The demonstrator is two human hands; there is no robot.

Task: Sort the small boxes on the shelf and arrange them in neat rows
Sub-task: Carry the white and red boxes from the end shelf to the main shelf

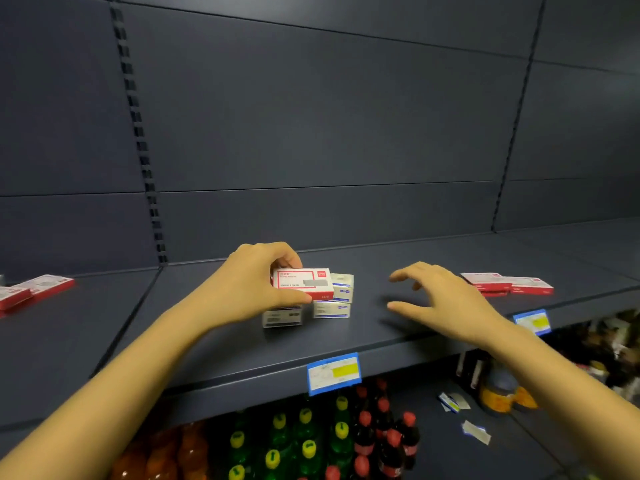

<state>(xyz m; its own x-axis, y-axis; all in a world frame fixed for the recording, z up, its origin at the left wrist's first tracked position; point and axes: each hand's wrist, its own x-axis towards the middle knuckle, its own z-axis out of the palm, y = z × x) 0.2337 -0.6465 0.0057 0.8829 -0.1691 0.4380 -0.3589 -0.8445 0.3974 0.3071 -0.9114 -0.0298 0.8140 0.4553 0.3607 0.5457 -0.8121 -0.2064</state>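
Left hand [254, 284] grasping a red-and-white box [303, 284], thumb under its front edge, fingers over the back; box sits on top of a small cluster of white boxes [330, 308] mid-shelf [221, 344]

White boxes: one under the red box at front left, one at front right, one stacked behind at right, all touching or just beside each other

Right hand [438, 299] to the right of the cluster, released, fingers spread and curled, hovering just above the shelf, holding nothing, not touching the boxes

More flat red boxes [509, 284] lie further right of the cluster, behind the right hand, overlapping each other. Another few red boxes [33, 291] far left of the cluster at the frame edge

Blue-and-yellow price tag [334, 374] on the shelf's front lip below the cluster, second tag [531, 322] on the lip further right

Lower shelf under the cluster: bottles [308, 441] with yellow and red caps, blurred
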